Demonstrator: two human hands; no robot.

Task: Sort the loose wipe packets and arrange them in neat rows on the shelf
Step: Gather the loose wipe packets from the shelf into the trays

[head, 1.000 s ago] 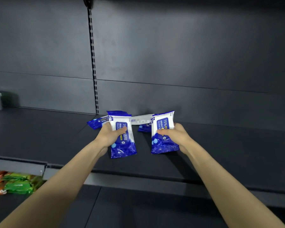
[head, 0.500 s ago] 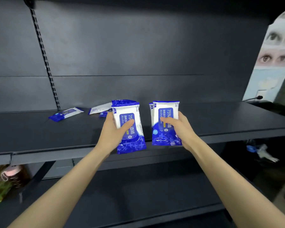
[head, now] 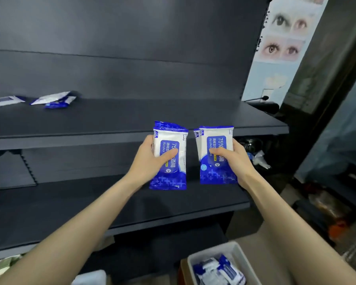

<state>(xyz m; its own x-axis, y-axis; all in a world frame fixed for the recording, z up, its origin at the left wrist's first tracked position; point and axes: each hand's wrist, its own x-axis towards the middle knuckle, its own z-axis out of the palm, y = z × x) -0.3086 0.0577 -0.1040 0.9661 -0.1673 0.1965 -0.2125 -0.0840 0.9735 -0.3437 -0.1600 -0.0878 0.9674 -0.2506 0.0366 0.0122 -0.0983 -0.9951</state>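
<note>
Two bundles of blue-and-white wipe packets are held upright in the air, side by side but not touching, in front of the shelving. The left bundle [head: 170, 155] sits in the left hand [head: 150, 159], thumb curled across the printed front and fingers wrapped behind. The right bundle [head: 215, 155] is gripped the same way by the right hand [head: 234, 161]. Each bundle looks like at least two packets, since a second edge peeks out behind the front one; I can't swear to more.

From here these look like light, squashy film pouches, slick on the surface and floppy at the sealed ends. I'd judge they slide against each other easily, so the sensible hold is across the fat middle, squeezing the stack flat. Taking them by a crimped end would probably let them fan out. Nothing about them looks fragile.

Past the fingertips runs the front edge of the upper shelf [head: 132, 120]. Well off to the left of the left hand, three loose packets [head: 53, 98] lie scattered flat near its back wall. The leftmost of them is partly cut off by the view. Beneath the hands is a lower shelf [head: 90, 202]. Down under the right forearm stands one white bin [head: 240, 256] with more packets jumbled inside, too heaped to count. Beyond the right hand, a poster [head: 284, 33] of eyes hangs on the wall.
</note>
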